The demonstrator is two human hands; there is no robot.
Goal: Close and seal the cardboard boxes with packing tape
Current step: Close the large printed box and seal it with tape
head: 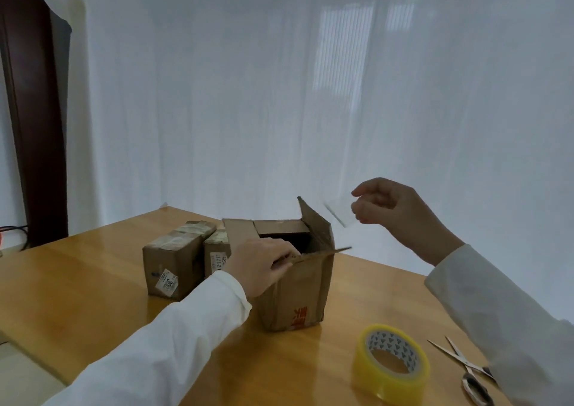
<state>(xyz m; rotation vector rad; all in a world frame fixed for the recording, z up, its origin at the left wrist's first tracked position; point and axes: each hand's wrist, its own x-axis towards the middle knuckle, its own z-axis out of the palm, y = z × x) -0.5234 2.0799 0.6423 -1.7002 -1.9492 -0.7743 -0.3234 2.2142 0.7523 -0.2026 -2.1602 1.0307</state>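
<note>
An open cardboard box [298, 293] with red print stands on the wooden table [77, 281], its flaps up and its inside dark. My left hand [261, 264] grips the near flap at the box's top edge. My right hand [391, 210] hovers above and to the right of the box and pinches a short clear strip of tape [338, 213], which is blurred. A yellow-tinted roll of packing tape [389, 363] lies on the table in front of the box, to its right.
Two taped cardboard boxes [174, 259] stand just left of the open box. Scissors [466, 371] lie at the table's right front, partly under my right sleeve. A white curtain hangs behind the table, and a dark door frame [34, 126] is at far left.
</note>
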